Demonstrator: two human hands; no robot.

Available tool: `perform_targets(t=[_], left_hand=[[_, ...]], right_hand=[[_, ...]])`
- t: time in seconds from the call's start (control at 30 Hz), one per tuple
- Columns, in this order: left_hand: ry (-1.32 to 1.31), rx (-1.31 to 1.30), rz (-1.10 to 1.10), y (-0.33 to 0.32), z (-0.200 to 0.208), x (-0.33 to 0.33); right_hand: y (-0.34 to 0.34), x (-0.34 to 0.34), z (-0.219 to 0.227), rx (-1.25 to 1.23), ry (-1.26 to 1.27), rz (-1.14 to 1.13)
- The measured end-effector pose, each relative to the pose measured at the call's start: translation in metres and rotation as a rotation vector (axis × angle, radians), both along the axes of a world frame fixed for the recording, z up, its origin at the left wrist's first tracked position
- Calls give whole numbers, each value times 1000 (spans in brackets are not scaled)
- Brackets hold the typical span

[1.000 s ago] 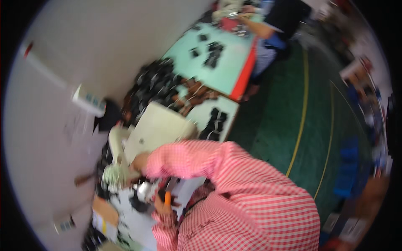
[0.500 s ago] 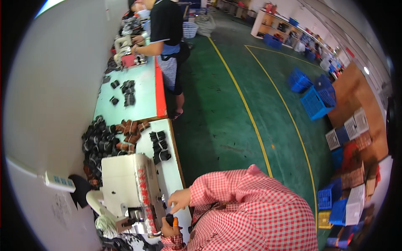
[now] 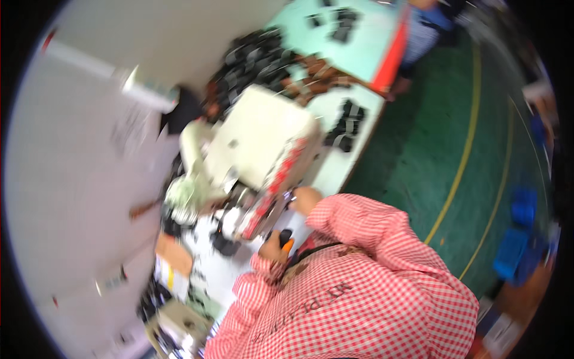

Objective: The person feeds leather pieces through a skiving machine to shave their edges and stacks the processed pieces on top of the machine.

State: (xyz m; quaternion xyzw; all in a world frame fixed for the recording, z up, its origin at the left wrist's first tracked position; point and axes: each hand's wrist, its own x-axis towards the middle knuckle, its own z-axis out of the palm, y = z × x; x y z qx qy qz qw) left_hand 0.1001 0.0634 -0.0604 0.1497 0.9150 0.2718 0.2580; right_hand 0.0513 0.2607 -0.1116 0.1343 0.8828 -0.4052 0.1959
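Observation:
My left hand (image 3: 272, 248) is closed around a small black piece (image 3: 286, 235), beside the front of a cream bench machine (image 3: 257, 140). A bright orange part (image 3: 288, 246) shows at that hand's fingers; its kind cannot be made out. My right hand (image 3: 306, 200) is up against the machine's right side, by a small metal part. Its fingers are blurred and partly hidden by the machine. Pale cord (image 3: 184, 197) hangs in a coil at the machine's left end, and dark scraps (image 3: 224, 244) lie beneath its front.
Behind the machine are heaped black bundles (image 3: 254, 57) and brown bundles (image 3: 314, 75). More black bundles (image 3: 347, 125) lie in a row at the table's right. A brown and white packet (image 3: 173, 260) and another cream machine (image 3: 179, 323) are at lower left. Blue crates (image 3: 511, 254) stand on the green floor.
The view has swung and blurred. My right hand has left the black piece near my left hand and moved to the machine's side. My left hand still holds the piece.

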Motion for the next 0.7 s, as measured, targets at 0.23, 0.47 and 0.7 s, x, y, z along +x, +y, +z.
perform_targets(t=[0.23,0.47,0.7], left_hand=[[76,60,336,10,36,9],[257,-45,401,1,78,-14],[272,-45,262,8,94,-42]], right_hand=[[13,-11,-32,-219,113,213],[17,-35,106,-77,175,679],[-15,-48,134,-576,198,575]])
